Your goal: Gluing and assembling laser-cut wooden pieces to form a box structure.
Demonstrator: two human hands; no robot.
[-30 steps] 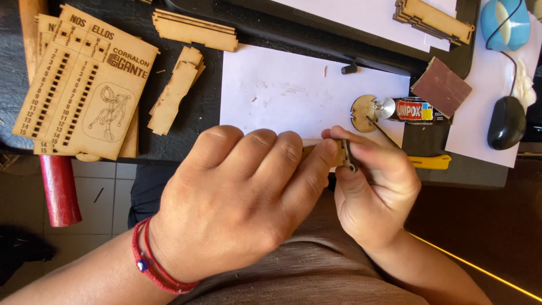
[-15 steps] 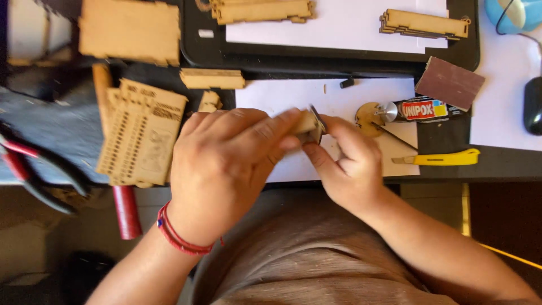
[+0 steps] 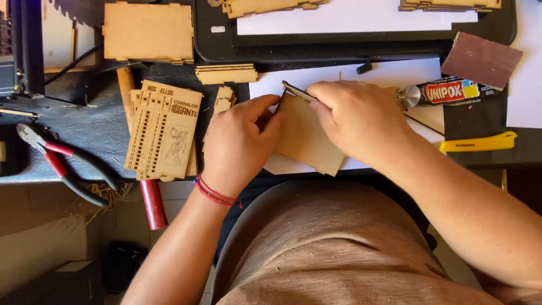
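A flat tan wooden panel (image 3: 305, 138) lies tilted over a white paper sheet (image 3: 389, 73) on the dark table. My left hand (image 3: 240, 144) grips the panel's left edge with fingers curled. My right hand (image 3: 361, 118) rests on the panel's upper right and pinches a thin wooden strip (image 3: 298, 91) against its top edge. A red cord bracelet circles my left wrist.
An engraved slotted wooden board (image 3: 164, 130) lies left of my hands, with red-handled pliers (image 3: 62, 164) further left. A glue tube (image 3: 446, 91), a brown sandpaper block (image 3: 481, 59) and a yellow tool (image 3: 477, 142) sit right. More cut wooden parts (image 3: 148, 31) lie at the back.
My hands were closed together around a small piece; now they are apart, holding a flat wooden panel on the paper. The camera view has shifted right and closer.
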